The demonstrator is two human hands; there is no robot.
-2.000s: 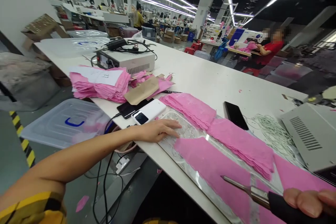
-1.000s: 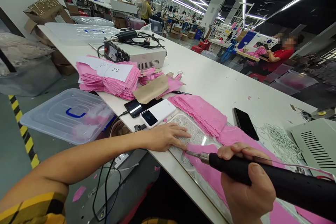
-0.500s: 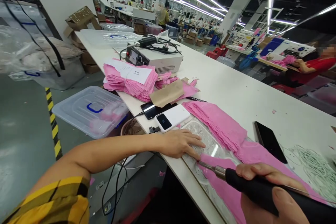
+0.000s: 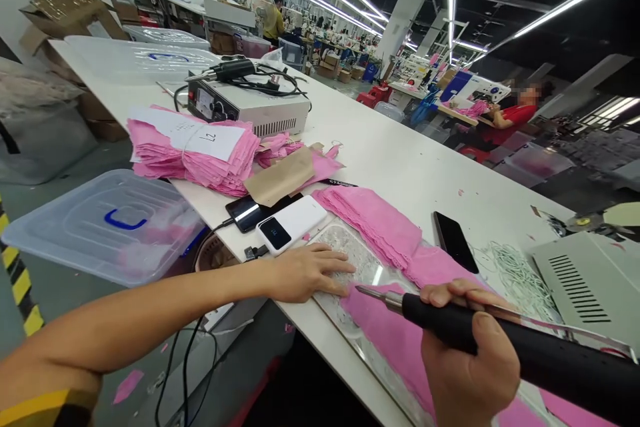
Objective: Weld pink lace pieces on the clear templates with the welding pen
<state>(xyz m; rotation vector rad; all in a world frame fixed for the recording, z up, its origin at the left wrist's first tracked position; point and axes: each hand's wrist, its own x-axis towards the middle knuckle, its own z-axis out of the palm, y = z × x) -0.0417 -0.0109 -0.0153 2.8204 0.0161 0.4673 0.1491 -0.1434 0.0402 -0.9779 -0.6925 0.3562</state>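
so the right hand (image 4: 467, 363) is wrapped tight round the black handle of a tool (image 4: 500, 340), thumb on top, and its thin metal tip points to about 9 o'clock and sits right at the near corner of a flat pink cloth (image 4: 385, 337). The left hand (image 4: 310, 273) holds nothing: it lies flat with the fingers stretched out and the fingertips on a clear plate (image 4: 361, 259), just beside the tool's tip, and I honestly can't tell if tip and fingers touch. The pink cloth lies on that clear plate at the near edge of the white tabletop (image 4: 400, 160). At 12 o'clock from the left hand there's a white power bank (image 4: 290, 223) with a dark phone (image 4: 246, 211) right next to it, and at 1 o'clock a fanned-out stack of pink pieces (image 4: 373, 213). Another black phone (image 4: 454, 240) lies at 12 o'clock from the right hand, a tangle of white cord (image 4: 515, 277) near it, and a grey vented box (image 4: 585, 280) at 2 o'clock. Further back at 11 o'clock is a tied pink bundle (image 4: 190, 153) with a paper slip on top, and behind it a white control box (image 4: 255, 110). Off the tabletop at 9 o'clock is a clear plastic bin (image 4: 100, 227), and far off at 1 o'clock a person in red (image 4: 510, 117) sits at another bench
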